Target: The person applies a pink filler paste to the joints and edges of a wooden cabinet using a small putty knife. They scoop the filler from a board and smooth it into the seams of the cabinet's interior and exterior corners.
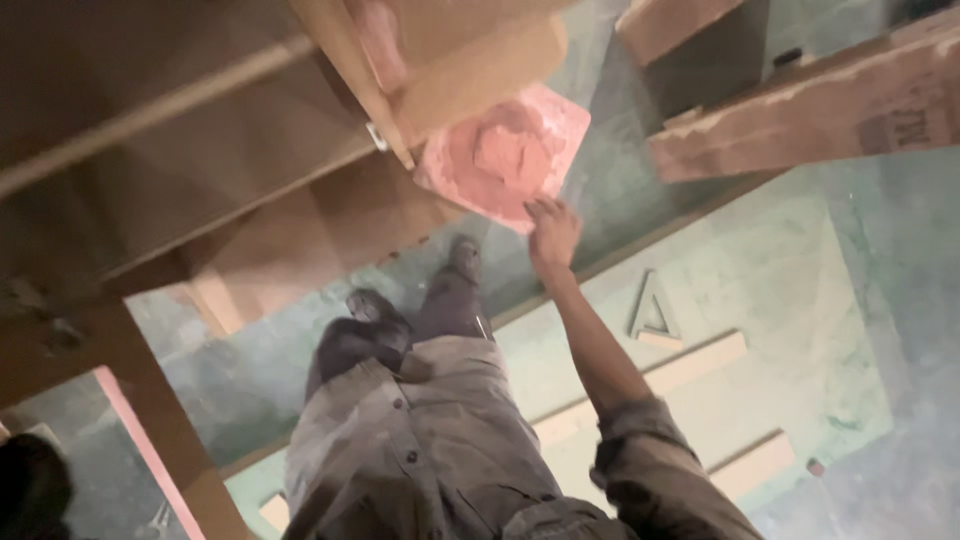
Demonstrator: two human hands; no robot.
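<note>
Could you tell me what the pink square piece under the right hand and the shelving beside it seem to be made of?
The pink square piece looks like a thin, matte sheet, perhaps laminate or board, mottled as if dusty; blur leaves this open. The right hand touches its lower edge. The shelving looks like raw plywood or wood board: flat tan panels with paler, unfinished edges.
</note>
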